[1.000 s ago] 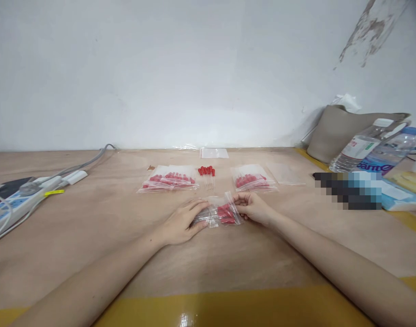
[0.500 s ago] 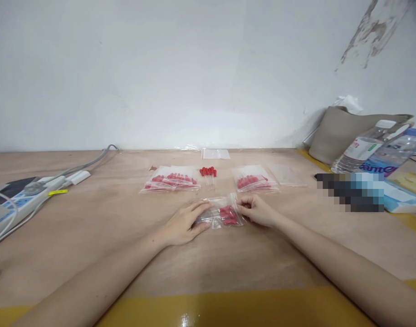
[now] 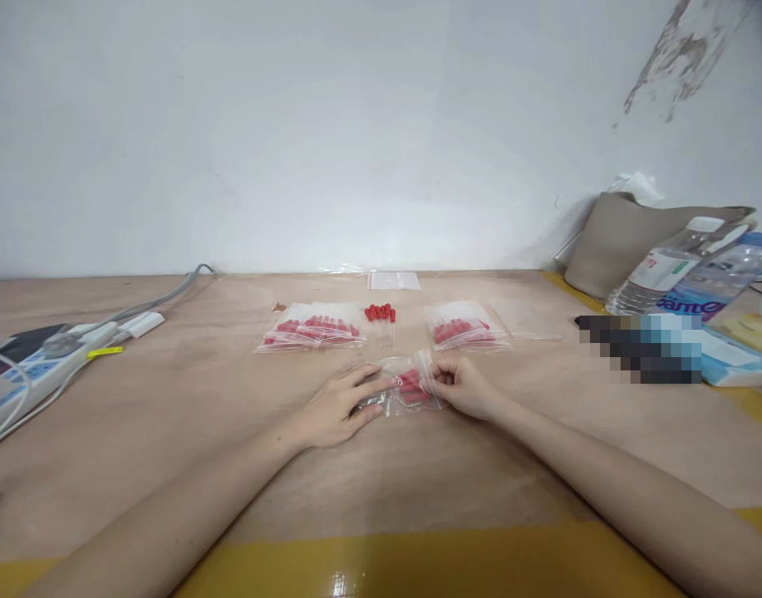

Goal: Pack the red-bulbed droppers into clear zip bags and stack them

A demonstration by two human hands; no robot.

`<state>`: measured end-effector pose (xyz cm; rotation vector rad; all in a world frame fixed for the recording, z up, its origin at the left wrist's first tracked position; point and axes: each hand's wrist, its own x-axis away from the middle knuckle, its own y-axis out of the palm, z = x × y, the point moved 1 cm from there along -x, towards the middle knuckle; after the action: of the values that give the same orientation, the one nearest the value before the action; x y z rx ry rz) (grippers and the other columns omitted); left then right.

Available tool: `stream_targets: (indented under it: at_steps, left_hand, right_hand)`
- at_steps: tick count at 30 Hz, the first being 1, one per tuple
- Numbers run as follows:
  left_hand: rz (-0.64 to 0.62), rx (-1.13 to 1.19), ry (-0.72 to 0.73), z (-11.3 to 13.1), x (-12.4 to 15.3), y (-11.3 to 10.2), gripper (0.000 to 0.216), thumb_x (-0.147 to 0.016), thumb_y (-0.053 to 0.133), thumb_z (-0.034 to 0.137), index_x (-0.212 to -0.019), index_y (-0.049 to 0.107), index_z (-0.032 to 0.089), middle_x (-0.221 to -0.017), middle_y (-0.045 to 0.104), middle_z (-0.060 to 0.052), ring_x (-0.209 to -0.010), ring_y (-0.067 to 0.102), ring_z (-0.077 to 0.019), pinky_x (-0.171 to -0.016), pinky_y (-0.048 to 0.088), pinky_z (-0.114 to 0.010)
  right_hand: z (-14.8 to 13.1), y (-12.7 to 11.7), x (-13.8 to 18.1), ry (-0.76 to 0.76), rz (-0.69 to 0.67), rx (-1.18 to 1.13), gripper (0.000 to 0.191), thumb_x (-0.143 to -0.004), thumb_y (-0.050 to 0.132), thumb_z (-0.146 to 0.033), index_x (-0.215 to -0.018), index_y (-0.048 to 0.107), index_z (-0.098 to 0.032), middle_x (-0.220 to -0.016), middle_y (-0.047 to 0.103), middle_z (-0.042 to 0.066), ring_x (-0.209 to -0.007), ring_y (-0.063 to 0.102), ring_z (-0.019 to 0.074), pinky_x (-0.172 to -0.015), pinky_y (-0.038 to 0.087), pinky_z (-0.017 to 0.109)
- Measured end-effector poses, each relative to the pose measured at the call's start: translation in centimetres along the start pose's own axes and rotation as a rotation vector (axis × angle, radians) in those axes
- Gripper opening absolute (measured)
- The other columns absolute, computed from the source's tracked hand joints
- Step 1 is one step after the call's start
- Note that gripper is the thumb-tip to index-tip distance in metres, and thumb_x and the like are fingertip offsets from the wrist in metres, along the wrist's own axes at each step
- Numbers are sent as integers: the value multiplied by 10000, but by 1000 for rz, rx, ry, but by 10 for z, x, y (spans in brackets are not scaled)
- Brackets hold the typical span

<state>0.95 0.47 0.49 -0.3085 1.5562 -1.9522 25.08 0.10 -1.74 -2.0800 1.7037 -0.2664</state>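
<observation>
Clear zip bag [image 3: 394,400] with red-bulbed droppers [image 3: 410,384] inside lies on the worktop [image 3: 411,469] just below the centre of the frame, its bulbs toward the right. The hands are apart, one at each end of it. The left hand [image 3: 341,405] rests over the bag's left part, thumb and fingers spread; the right hand [image 3: 466,386] pinches the bag's right edge between thumb and fingers. Just above, at mid-frame, loose droppers [image 3: 381,316] lie side by side between a left pile of filled bags [image 3: 312,326] and a right pile of filled bags [image 3: 464,326]. A power strip [image 3: 41,372] sits at the left edge of the frame, and plastic bottles [image 3: 651,274] lean at the right.
</observation>
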Motion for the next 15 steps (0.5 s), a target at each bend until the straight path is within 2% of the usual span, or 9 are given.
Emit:
stream_targets:
  at_steps: [4, 9, 15]
  left_hand:
    - [-16, -18, -12, 0, 0, -1, 401, -916, 389, 354, -1315, 371, 332, -1372, 350, -51, -1242, 355, -258, -1005, 322, -443]
    - [-14, -27, -7, 0, 0, -2, 399, -915, 389, 355, -1312, 381, 312, -1372, 354, -57, -1245, 354, -258, -1001, 326, -447]
    - [-17, -28, -10, 0, 0, 0, 406, -915, 389, 357, -1319, 367, 315, -1383, 340, -53, -1255, 340, -249, -1010, 315, -446]
  right_hand:
    - [-2, 2, 2, -4, -64, -39, 276, -704, 601, -439, -624, 606, -175, -603, 571, 2, -608, 512, 132, -567, 401, 243]
    - [-9, -1, 2, 55, -130, -216, 306, -632, 658, -469, -671, 623, -167, -651, 612, 13, -665, 565, 152, -641, 442, 278]
    - [-14, -3, 2, 51, -155, -130, 293, -682, 616, -465, -719, 663, -178, -670, 628, 17, -699, 578, 175, -650, 455, 293]
